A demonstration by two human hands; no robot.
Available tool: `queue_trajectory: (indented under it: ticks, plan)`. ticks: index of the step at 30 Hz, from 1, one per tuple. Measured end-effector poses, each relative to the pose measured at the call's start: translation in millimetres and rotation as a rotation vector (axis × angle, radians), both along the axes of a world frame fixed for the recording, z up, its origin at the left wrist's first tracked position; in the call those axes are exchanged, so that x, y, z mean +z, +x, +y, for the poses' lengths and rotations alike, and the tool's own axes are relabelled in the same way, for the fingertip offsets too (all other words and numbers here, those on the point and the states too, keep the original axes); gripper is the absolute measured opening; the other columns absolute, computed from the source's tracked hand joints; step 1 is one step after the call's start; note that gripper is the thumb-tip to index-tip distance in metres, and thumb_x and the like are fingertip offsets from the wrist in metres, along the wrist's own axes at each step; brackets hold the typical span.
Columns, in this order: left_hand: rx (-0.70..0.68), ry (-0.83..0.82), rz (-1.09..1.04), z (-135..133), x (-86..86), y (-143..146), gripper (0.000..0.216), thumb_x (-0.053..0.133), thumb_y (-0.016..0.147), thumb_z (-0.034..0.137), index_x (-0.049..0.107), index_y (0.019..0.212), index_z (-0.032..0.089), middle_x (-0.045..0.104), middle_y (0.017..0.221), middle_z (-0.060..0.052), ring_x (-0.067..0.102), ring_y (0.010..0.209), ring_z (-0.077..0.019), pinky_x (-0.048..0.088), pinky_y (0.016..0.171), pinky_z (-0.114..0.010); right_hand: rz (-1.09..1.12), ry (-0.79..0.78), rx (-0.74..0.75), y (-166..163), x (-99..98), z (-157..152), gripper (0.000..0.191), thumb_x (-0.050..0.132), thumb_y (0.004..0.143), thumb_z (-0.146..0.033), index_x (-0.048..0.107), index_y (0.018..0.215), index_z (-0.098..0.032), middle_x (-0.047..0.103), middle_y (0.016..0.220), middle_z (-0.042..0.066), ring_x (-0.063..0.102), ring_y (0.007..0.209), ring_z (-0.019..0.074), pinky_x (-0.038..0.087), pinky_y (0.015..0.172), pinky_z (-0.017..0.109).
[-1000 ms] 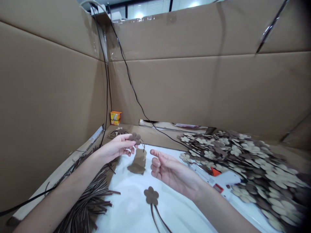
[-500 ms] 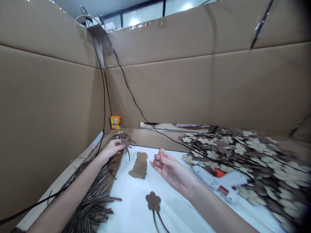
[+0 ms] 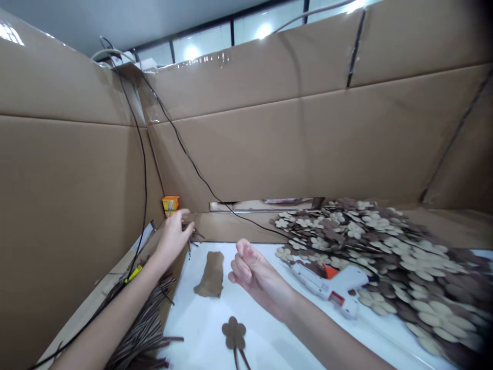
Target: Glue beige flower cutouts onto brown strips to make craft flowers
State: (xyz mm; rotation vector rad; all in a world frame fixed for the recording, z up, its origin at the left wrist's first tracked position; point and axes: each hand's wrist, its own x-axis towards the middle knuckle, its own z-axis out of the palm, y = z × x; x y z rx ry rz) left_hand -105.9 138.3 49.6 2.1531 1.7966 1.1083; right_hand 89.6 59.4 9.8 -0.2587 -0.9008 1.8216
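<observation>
- Far left, see a heap of thin dark strips, partly behind the left forearm. Judge limp, soft and nearly weightless; best pinched near one end to avoid tangling.
- Next, note the left grip over the far corner, fingers apart and slightly bent, with nothing visible between. Find the orange box just behind and dark strip ends just right.
- Further right, see a cardboard scrap flat on the white desk.
- Nearer, find the brown flower flat on the desk, two tails running toward the bottom edge. Expect felt-like softness, little weight, little slip; pinch across the petals, sparing the join.
- Beside, note the right grip above the desk, loosely curled, seemingly empty; cannot tell whether fingertips meet.
- Rightward, see the glue gun; judge rigid and heavier, best taken by the handle.
- Far right, see a pile of loose flowers; judge light and flexible, liftable by a petal.
- Compared with half a second ago: left grip nearer the orange box, without the flower seen there then; right grip similarly curled.
</observation>
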Motion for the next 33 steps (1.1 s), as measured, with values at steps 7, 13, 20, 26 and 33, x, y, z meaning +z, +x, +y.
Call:
queue_trajectory:
  ticks: [7, 13, 20, 26, 33]
  plan:
    - [-0.555, -0.182, -0.109, -114, 2.6, 38, 0.030, 0.037, 0.090, 0.038, 0.049, 0.071, 0.018, 0.051, 0.074, 0.000, 0.046, 0.075, -0.0139, 0.035, 0.068, -0.025, 0.040, 0.002, 0.168, -10, -2.8, -20, 0.043, 0.065, 0.067, -0.055, 0.040, 0.068, -0.020, 0.030, 0.042, -0.012, 0.015, 0.045, 0.0061, 0.029, 0.051, 0.017]
    - [-0.581, -0.313, -0.333, -128, -3.8, 38, 0.033, 0.037, 0.088, 0.044, 0.037, 0.067, 0.019, 0.037, 0.062, 0.004, 0.033, 0.059, -0.0102, 0.028, 0.055, -0.023, -0.025, 0.048, 0.259, -14, 1.4, -36, 0.030, 0.053, 0.082, -0.049, 0.040, 0.076, -0.023, 0.022, 0.041, -0.013, 0.007, 0.037, 0.0050, 0.013, 0.039, 0.016]
    - [-0.614, -0.301, -0.399, -139, -7.0, 39, 0.031, 0.038, 0.089, 0.041, 0.033, 0.067, 0.020, 0.038, 0.061, 0.005, 0.036, 0.059, -0.0095, 0.031, 0.055, -0.022, -0.056, 0.119, 0.192, -19, 10.1, -50, 0.024, 0.045, 0.089, -0.043, 0.039, 0.077, -0.022, 0.019, 0.041, -0.013, 0.008, 0.036, 0.0053, 0.014, 0.039, 0.018]
    - [-0.679, -0.245, -0.297, -147, 0.5, 36, 0.027, 0.032, 0.092, 0.036, 0.035, 0.070, 0.020, 0.037, 0.063, 0.004, 0.035, 0.059, -0.0096, 0.030, 0.055, -0.022, -0.053, 0.144, 0.160, -20, 12.6, -58, 0.029, 0.053, 0.083, -0.047, 0.041, 0.077, -0.022, 0.023, 0.040, -0.013, 0.010, 0.036, 0.0045, 0.014, 0.040, 0.018]
    - [-0.723, -0.161, -0.280, -146, -1.0, 38, 0.024, 0.034, 0.090, 0.028, 0.030, 0.067, 0.021, 0.033, 0.058, 0.006, 0.031, 0.051, -0.0082, 0.027, 0.048, -0.021, -0.070, 0.155, 0.082, -23, 17.2, -65, 0.030, 0.053, 0.083, -0.047, 0.038, 0.074, -0.022, 0.024, 0.043, -0.013, 0.011, 0.038, 0.0038, 0.014, 0.041, 0.016]
